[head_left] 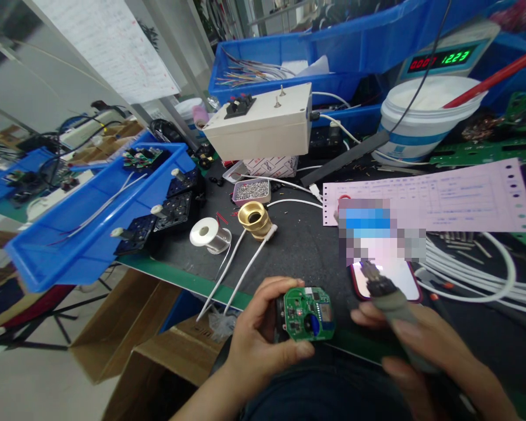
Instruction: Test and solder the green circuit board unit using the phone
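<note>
My left hand (258, 336) is closed around a small round green circuit board (310, 313) mounted on a dark part, holding it face up at the near edge of the bench. My right hand (425, 356) grips a soldering iron (388, 298) by its grey handle, with the tip pointing up and away, a short way right of the board. The iron's tip lies over a phone (403, 280) with a red case that rests on the black mat (302, 245).
A brass fitting (254, 219), a solder spool (207, 233) and white wires (241, 272) lie ahead of my left hand. A long blue tray (87, 234) with boards sits left. A white switch box (263, 123), a white tub (425, 114), a pink paper form (442, 196) and coiled white cable (473, 263) are farther back and right.
</note>
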Available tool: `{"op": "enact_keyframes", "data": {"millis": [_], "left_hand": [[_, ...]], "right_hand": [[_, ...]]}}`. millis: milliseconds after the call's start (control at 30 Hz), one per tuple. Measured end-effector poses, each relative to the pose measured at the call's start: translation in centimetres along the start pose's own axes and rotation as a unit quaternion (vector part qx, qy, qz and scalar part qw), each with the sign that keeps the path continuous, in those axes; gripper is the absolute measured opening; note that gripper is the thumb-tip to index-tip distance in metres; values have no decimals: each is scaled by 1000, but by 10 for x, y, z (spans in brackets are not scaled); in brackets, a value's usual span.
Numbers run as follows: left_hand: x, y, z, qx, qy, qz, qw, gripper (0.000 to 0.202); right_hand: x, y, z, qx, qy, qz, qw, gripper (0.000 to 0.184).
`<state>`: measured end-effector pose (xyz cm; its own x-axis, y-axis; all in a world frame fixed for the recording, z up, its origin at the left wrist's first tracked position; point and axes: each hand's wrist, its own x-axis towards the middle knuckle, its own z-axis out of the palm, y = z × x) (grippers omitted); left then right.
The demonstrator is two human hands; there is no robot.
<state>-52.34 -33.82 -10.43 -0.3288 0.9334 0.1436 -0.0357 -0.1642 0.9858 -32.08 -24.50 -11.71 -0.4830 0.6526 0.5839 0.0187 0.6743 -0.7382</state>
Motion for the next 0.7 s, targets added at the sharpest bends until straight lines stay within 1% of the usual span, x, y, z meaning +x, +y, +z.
{"op": "enact_keyframes", "data": {"millis": [67, 100, 133, 200, 267, 367, 500, 567, 700], "left_hand": [[-1, 0, 1, -21, -24, 9, 999, 54], [-2, 0, 1, -29, -35, 14, 999, 55], [-3, 0, 1, -33, -44, 19, 998, 56], [-6, -1, 1, -39, -57, 18, 997, 58], [-7, -2, -1, -43, -64, 14, 997, 58], [-9, -1, -3, -35, -71, 17, 997, 59], [-9, -1, -5, 24, -72, 17, 997, 66], [-9, -1, -6, 60, -70, 29, 995, 68], [-7, -2, -7, 113, -67, 59, 990, 69]], "right_hand": [[5, -2, 11, 16, -35, -8, 999, 63], [6, -3, 16, 25, -58, -4, 998, 70], [7, -4, 20, 34, -79, 4, 996, 72], [9, -6, 24, 48, -108, 20, 993, 70], [11, -8, 25, 58, -111, 21, 992, 67], [15, -13, 25, 55, -109, 5, 992, 64], [18, -19, 26, 26, -95, -19, 995, 60], [17, -19, 27, 22, -87, -25, 996, 61], [13, -18, 27, 29, -87, -11, 996, 62]]}}
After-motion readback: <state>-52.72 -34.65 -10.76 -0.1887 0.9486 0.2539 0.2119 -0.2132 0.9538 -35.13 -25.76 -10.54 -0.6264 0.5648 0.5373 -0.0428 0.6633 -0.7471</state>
